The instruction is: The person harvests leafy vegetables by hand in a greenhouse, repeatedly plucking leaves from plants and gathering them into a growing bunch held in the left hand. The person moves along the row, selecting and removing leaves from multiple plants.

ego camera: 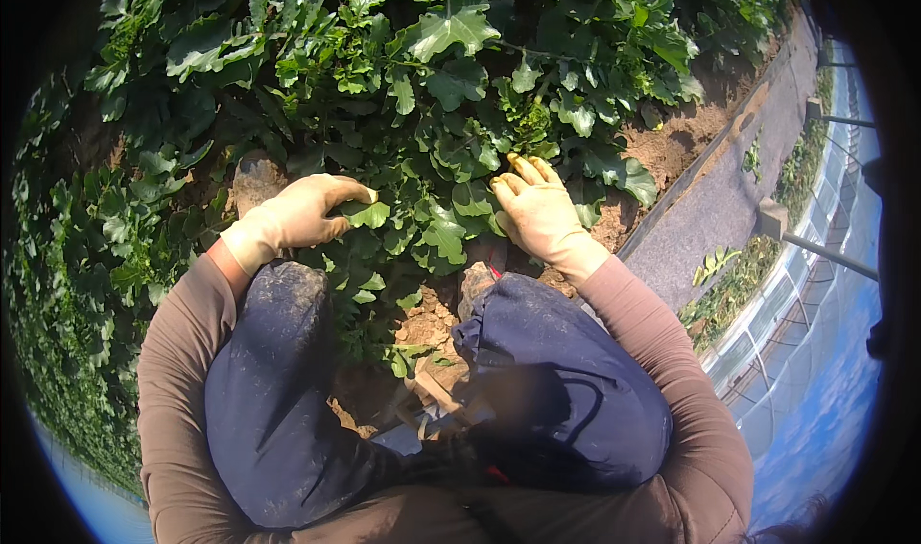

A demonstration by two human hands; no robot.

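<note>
Both my hands wear pale, stained gloves and reach into a leafy green crop in front of my knees. My left hand (298, 209) is at the left of the near plant, with a lobed leaf (370, 215) between its thumb and fingers. Across the plant, my right hand (536, 209) rests against the foliage, back upward, its yellow-stained fingers slightly apart. No held thing shows in it, though its palm is hidden. Between the hands grows a leafy plant (442, 231) with broad, toothed leaves; its base is largely covered.
My bent knees in dark blue trousers (288, 371) flank the plant, with muddy shoes (257, 180) among the leaves. Dry brown soil (428, 321) shows between my legs. On the right run a grey ground sheet (691, 234), a block with a metal bar (827, 252) and plastic-covered hoops (763, 357).
</note>
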